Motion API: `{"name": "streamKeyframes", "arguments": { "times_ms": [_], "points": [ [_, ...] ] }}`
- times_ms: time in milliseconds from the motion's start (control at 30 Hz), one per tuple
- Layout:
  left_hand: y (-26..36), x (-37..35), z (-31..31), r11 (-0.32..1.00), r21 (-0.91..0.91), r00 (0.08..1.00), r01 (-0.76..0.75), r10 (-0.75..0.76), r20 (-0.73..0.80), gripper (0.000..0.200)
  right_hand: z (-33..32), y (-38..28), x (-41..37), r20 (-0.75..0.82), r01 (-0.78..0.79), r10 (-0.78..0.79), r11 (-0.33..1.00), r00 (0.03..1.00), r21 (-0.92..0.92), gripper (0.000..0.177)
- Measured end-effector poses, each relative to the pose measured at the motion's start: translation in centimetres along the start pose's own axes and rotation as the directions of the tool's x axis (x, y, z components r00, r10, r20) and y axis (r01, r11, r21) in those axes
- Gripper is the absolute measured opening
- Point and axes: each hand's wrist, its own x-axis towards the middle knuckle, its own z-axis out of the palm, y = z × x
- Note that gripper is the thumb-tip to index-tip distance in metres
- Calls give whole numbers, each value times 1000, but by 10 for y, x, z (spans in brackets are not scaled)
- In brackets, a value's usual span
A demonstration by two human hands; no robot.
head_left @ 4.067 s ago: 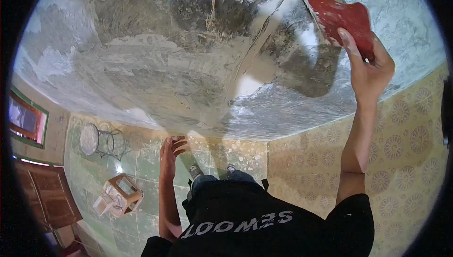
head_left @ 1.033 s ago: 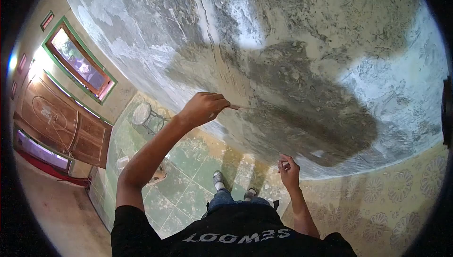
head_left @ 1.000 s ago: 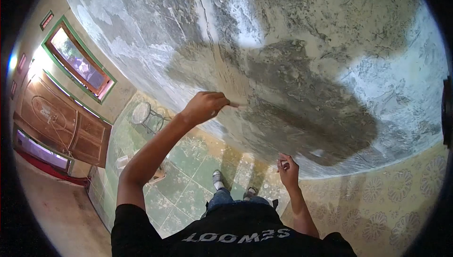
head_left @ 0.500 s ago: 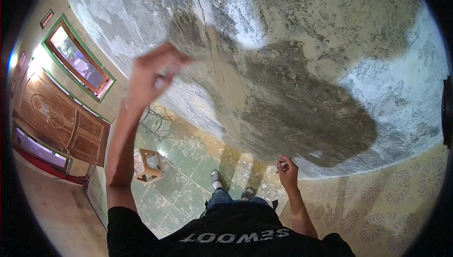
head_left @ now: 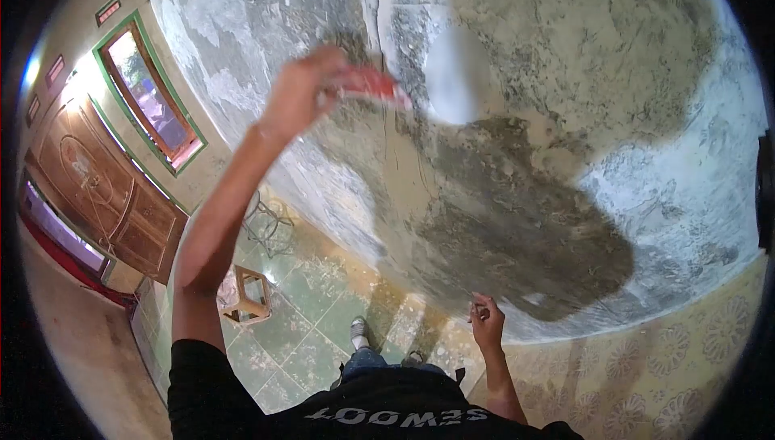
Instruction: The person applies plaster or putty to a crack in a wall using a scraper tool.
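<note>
Left hand (head_left: 305, 91) is upper L of centre, fingers closed round a flat red scraper w/ a pale, smeared tip (head_left: 368, 83), both blurred. Scraper's upper centre, tip to the R, in front of the rough grey-and-beige plastered wall (head_left: 565, 52); can't tell if it's touching. Thin dark crack (head_left: 376, 28) runs down from top centre, smooth beige plaster strip (head_left: 405, 173) below.

Over to the right hand (head_left: 488, 323), lower centre, nr the wall's btm edge: fingers curled, narrow gap, can't tell if there's anything in it.

Lower R, yellowish surface w/ round flower patterns (head_left: 646, 363). Btm centre, black T-shirt w/ grey lettering (head_left: 363, 408), feet on worn green floor tiles (head_left: 303, 323). Lower L, light-brown wooden box-shaped frame (head_left: 257, 309) on the floor, just R of the arm. Far L, carved brown wooden door (head_left: 101, 182) + tall green-framed window (head_left: 149, 97).
</note>
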Motion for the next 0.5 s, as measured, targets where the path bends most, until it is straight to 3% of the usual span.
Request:
{"name": "streamKeyframes", "arguments": {
  "times_ms": [67, 133, 200, 267, 333, 367, 400, 500],
  "points": [
    [-3, 37, -44, 997, -46, 978, -60, 49, -205, 18, -1, 4, -1, -3, -16, 16, 1000, 1000, 10, 28],
    [-8, 58, -78, 995, 13, 968, 96, -90, -233, 17, 0, 7, 0, 13, -37, 37, 998, 999, -44, 28],
    [-8, 64, -97, 995, -77, 980, 65, -78, -186, 11, 2, 9, 1, 8, -18, 19, 999, 1000, -48, 29],
    [-9, 58, -106, 976, -213, 993, -48, 71, 99, 10, 1, 12, 4, 2, 8, -8, 999, 1000, -49, 29],
    [5, 44, -85, 932, -357, 960, -62, 153, 233, 16, 4, 17, 4, -31, 51, -54, 995, 998, -83, 28],
    [9, 37, -70, 942, -322, 936, -89, 190, 297, 18, 4, 14, 4, -30, 81, -83, 993, 996, -80, 28],
    [8, 30, -56, 942, -335, 898, -7, 153, 413, 19, 6, 18, 3, -33, 99, -102, 992, 994, -74, 28],
    [9, 22, -16, 968, -228, 896, -107, 194, 400, 22, 5, 16, 2, 3, 57, -57, 996, 998, -74, 28]
  ]
}}
